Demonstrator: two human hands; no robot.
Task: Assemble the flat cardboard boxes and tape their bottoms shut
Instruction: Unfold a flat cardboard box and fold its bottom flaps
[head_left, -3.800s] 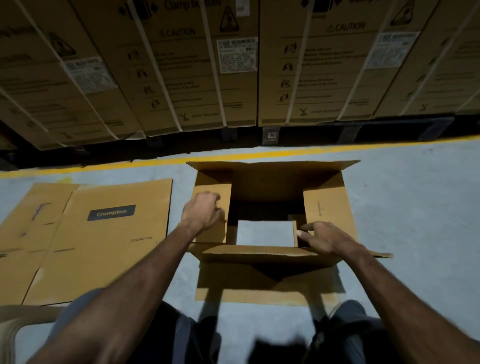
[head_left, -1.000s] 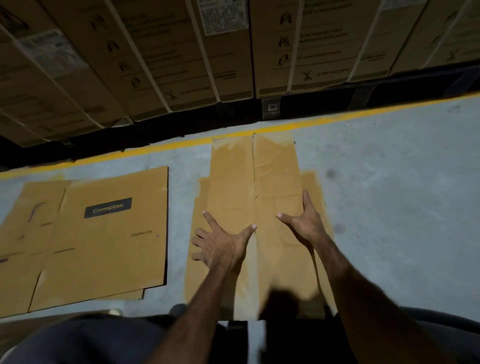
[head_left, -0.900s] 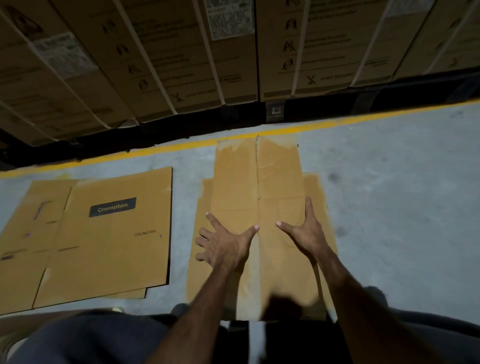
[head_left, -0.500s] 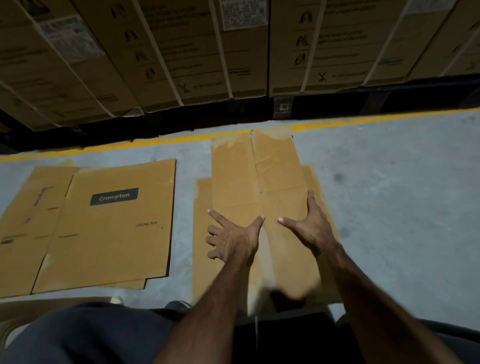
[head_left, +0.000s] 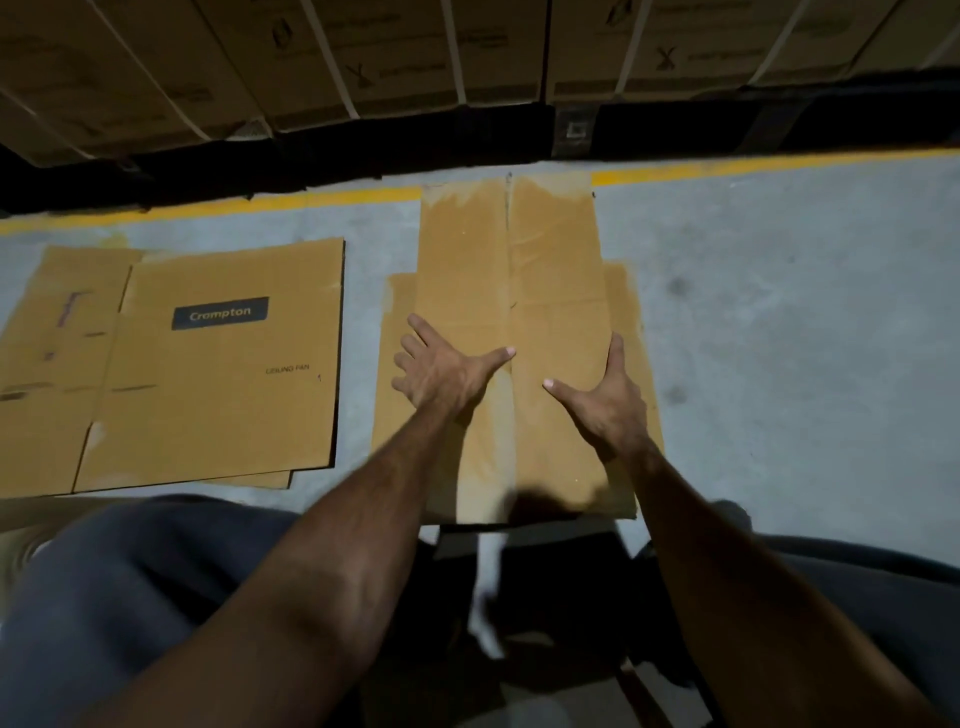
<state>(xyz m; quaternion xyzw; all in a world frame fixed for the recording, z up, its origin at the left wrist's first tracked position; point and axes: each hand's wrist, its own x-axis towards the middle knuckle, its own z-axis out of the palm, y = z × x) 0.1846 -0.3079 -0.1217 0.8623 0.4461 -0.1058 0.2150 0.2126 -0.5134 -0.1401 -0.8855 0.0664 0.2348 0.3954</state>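
Head view is showing a matte brown cardboard box lying at frame centre on the smooth grey floor; left hand and right hand are pressing flat, fingers spread, beside its centre seam. Bare floor is lying right of its edge.

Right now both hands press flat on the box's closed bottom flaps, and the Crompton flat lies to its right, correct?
Not quite: the head view shows the Crompton flat to the left of the box. Left hand and right hand do press its flaps.
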